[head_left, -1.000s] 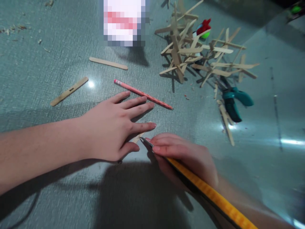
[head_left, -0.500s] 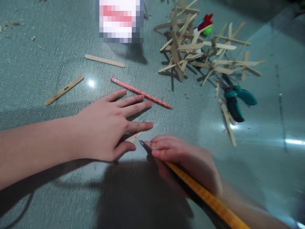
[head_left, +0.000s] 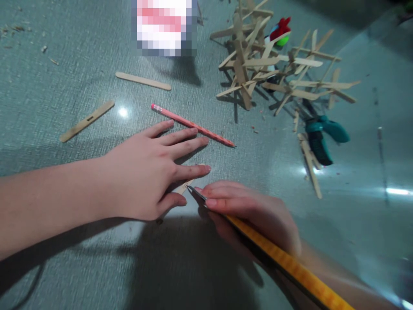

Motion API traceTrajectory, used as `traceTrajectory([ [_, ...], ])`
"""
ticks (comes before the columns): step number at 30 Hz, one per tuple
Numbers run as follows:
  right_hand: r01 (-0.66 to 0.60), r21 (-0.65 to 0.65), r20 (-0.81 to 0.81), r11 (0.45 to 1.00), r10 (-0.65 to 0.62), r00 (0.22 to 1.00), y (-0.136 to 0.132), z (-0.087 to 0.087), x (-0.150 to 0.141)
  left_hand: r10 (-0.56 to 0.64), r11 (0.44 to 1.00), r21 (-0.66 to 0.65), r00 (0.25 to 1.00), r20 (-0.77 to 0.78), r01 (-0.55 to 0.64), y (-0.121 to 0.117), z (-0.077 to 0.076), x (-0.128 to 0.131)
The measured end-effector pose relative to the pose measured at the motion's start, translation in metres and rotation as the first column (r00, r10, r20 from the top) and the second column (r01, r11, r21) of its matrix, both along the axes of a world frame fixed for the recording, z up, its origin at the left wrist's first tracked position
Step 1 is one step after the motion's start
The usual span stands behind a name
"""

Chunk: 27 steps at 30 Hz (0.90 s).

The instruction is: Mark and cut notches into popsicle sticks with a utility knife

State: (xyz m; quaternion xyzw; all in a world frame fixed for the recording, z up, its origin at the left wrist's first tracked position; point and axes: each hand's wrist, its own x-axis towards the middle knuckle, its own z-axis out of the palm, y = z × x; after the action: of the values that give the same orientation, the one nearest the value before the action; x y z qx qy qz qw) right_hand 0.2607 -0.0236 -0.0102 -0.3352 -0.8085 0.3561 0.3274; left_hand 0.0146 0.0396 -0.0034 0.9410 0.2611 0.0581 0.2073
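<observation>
Wooden stick (head_left: 183, 186) pinned under flat left hand (head_left: 146, 170); right hand (head_left: 254, 215) grips yellow knife (head_left: 284, 262)

Single head-worn view, forward and steeply down, close above the table (head_left: 64, 64) surface.

A grey-green table (head_left: 64, 267) fills the whole view, and its top has a fine woven pattern like cloth. Bright spots of light shine on it, one small spot (head_left: 123, 112) on the left and a few more on the right, where the top looks smooth and glossy. A big dark shadow (head_left: 180, 262) lies across the near part of the table, and tiny bits of wood (head_left: 19, 32) are scattered in the far left corner.
</observation>
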Motion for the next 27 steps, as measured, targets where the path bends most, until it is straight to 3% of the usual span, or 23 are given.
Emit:
traceTrajectory([
  [12, 0.074, -0.057, -0.034, 0.996, -0.076, 0.997, -0.007, 0.004, -0.007, 0.005, 1.000, 0.000, 1.000, 0.003, -0.005, 0.000, -0.001, 0.000],
  [23, -0.011, -0.050, -0.038, 0.999, 0.009, 0.999, -0.008, -0.001, 0.001, 0.009, 1.000, 0.012, 1.000, 0.000, -0.009, -0.001, -0.003, -0.002],
  [27, 0.023, -0.050, -0.056, 0.998, -0.026, 0.998, -0.007, 0.000, -0.002, 0.005, 1.000, 0.019, 1.000, 0.031, -0.005, -0.001, -0.005, -0.002],
])
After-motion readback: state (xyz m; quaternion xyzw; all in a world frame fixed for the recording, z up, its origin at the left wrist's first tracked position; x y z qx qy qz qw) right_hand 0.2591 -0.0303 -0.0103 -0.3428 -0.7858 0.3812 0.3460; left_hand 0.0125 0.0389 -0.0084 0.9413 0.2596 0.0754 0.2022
